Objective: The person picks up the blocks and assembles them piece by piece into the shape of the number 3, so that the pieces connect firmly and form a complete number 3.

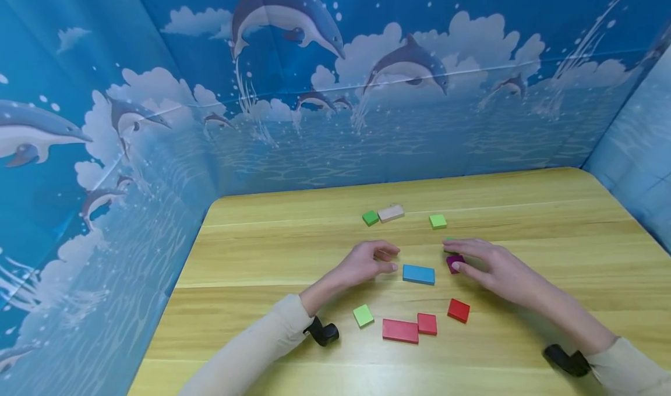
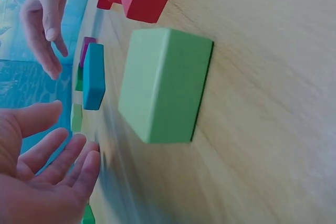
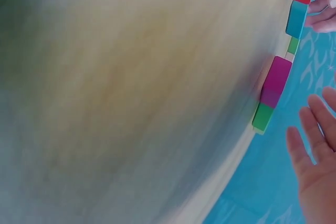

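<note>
A blue rectangular block (image 1: 418,274) lies flat on the table between the two hands. My left hand (image 1: 371,262) hovers just left of it, thumb and fingers apart and holding nothing. Over a purple block (image 1: 454,263) is my right hand (image 1: 490,268), its fingers loosely extended; a green block (image 1: 449,247) behind the purple one is mostly hidden by them in the head view. From the right wrist, the purple block (image 3: 276,82) and green block (image 3: 262,117) stand apart from the fingers. A light green block (image 2: 165,85) looms close in the left wrist view.
Nearer the front lie a long red block (image 1: 401,331), a small red block (image 1: 427,324) touching it, and another red block (image 1: 458,310). Toward the back are a green block (image 1: 370,218), a pale block (image 1: 391,213) and a light green block (image 1: 437,221). A dolphin-print curtain borders the table.
</note>
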{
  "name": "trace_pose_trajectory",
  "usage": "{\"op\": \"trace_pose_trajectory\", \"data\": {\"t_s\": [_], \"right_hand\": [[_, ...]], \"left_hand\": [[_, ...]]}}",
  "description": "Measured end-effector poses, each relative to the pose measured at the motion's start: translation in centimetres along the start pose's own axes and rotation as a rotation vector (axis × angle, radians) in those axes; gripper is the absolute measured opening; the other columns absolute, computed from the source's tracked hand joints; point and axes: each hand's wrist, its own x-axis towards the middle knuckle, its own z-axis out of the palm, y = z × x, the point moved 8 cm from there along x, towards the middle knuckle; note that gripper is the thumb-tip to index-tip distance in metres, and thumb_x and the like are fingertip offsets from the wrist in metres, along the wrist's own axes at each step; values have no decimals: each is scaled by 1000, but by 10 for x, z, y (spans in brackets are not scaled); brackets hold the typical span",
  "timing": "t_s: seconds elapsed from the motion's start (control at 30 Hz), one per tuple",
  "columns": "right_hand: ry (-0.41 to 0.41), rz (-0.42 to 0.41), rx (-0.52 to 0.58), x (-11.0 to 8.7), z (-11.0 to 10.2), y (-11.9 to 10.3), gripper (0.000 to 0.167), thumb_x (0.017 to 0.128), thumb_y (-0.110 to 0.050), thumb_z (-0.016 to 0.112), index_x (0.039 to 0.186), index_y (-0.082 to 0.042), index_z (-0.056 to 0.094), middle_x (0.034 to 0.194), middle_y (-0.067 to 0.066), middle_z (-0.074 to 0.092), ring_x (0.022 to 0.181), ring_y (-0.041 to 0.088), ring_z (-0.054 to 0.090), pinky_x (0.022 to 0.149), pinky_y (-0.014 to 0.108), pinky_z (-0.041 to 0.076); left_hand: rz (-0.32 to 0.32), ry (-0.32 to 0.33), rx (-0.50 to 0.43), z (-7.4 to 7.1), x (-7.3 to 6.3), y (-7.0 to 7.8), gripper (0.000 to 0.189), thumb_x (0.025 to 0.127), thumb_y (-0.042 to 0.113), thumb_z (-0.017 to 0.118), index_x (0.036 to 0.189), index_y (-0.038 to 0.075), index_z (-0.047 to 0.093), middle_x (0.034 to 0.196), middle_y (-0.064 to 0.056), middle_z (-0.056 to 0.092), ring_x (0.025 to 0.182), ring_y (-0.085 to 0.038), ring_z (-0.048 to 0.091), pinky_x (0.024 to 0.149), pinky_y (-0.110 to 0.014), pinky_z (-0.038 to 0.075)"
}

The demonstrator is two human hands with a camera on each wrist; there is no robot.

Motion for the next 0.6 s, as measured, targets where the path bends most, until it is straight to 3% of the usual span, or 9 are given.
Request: {"op": "trace_pose_trajectory", "data": {"t_s": [0.4, 0.6], "right_hand": [[-17, 89, 153, 0, 1, 13, 41, 99, -31, 61, 136, -13, 59, 135, 9, 58, 124, 37, 52, 93, 57, 46], [-25, 101, 160, 1, 0, 15, 42, 99, -34, 61, 137, -15, 59, 135, 7, 59, 122, 36, 54, 90, 53, 49]], "left_hand": [[12, -46, -59, 20, 13, -2, 40, 81, 5, 80, 119, 5, 69, 105, 4, 67, 94, -8, 58, 80, -20, 49], [52, -42, 32, 26, 16, 2, 38, 80, 6, 82, 117, 6, 70, 100, 9, 64, 91, -6, 56, 80, -17, 47]]}}
